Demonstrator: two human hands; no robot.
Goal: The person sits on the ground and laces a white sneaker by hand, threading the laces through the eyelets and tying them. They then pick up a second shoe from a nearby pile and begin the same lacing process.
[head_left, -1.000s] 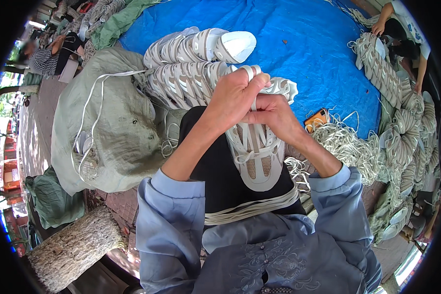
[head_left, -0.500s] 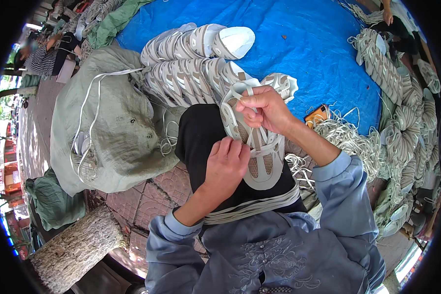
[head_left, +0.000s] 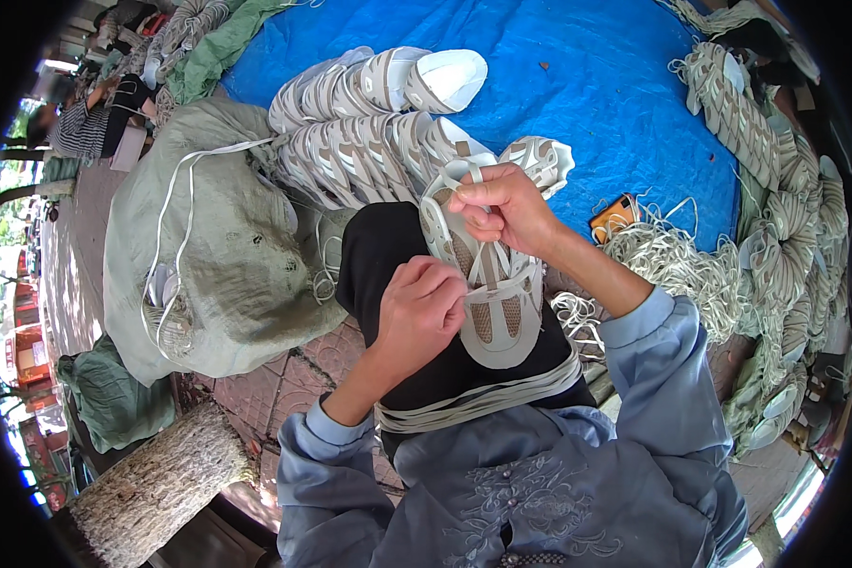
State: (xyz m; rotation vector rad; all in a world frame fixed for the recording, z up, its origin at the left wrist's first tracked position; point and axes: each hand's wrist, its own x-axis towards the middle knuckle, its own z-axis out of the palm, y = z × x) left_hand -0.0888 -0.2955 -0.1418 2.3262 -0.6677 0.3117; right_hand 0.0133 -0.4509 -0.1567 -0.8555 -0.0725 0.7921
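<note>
A beige and white shoe upper [head_left: 509,352], with mesh panels and no sole, lies on my black-trousered lap, its toe toward me. A white shoelace [head_left: 499,275] crosses its front part. My left hand [head_left: 420,305] is closed beside the upper's left edge, pinching the lace; its fingertips are partly hidden. Above the upper's opening, my right hand [head_left: 509,210] is closed, with a strand of lace between thumb and fingers. Several pale laces [head_left: 483,399] lie in a bundle across my lap.
Stacked shoe uppers [head_left: 346,156] lie on a blue tarp [head_left: 596,104] ahead. A grey-green sack [head_left: 227,275] stands at left, near a stone block [head_left: 156,483]. On the right are a heap of laces [head_left: 677,270], an orange phone [head_left: 615,218] and bundled uppers [head_left: 786,227].
My left hand has drawn slightly left and down, off the upper toward its left edge. My right hand has shifted slightly left and stays closed on the lace.
</note>
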